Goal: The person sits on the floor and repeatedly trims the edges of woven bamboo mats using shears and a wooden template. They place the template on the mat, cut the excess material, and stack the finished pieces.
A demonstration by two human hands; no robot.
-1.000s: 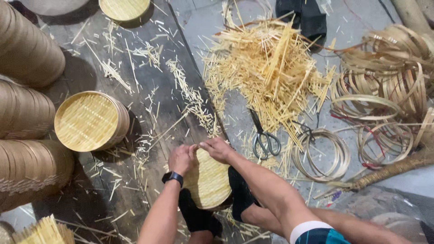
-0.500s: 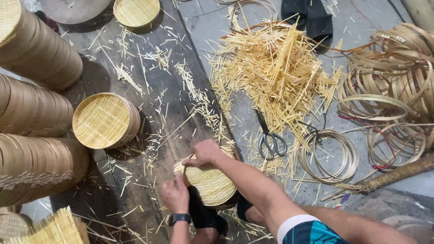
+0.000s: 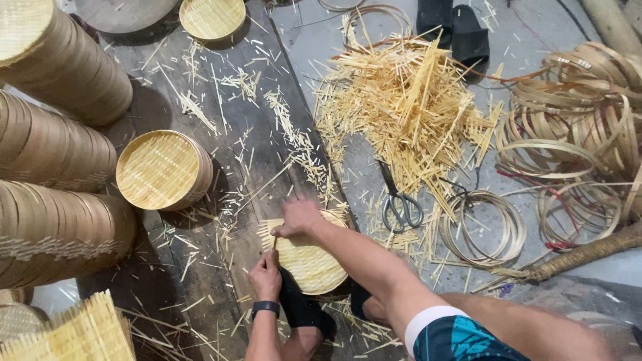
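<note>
Hands [image 3: 281,251] on round woven bamboo tray [image 3: 311,261]

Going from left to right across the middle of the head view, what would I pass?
Stacked woven trays on their sides → small stack of round woven trays → left hand → right hand on the woven tray → scissors → loose bamboo hoops → tangle of bamboo strip rings.
</note>
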